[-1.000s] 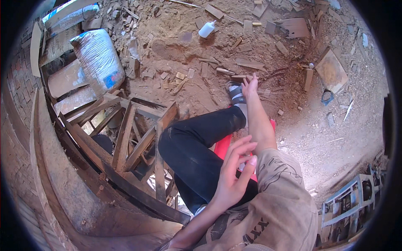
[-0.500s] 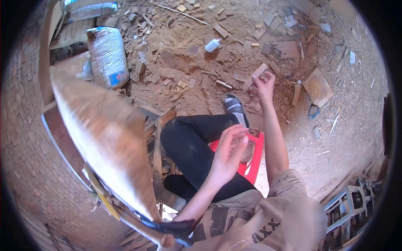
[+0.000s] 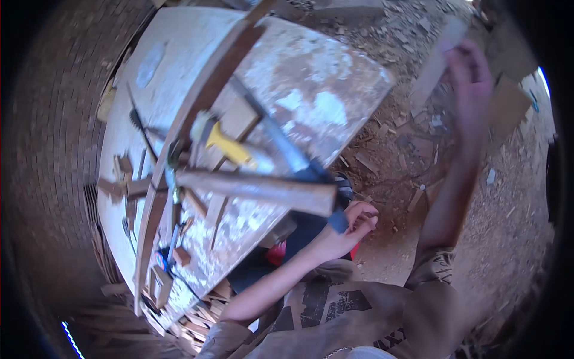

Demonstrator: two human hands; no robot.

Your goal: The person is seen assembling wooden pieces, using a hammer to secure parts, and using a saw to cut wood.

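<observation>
My right hand (image 3: 472, 78) grips a wood piece (image 3: 435, 63), raised beyond the workbench (image 3: 299, 90); my left hand (image 3: 350, 230), fingers loosely curled, empty, beside its edge.

We see a flat, pale wood piece (image 3: 435, 63) held up high. It looks blurry and tilted.

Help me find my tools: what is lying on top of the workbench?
On the workbench lie a hammer, a yellow-handled tool, wood strips and small blocks. What sits beneath the strips is covered.
</observation>
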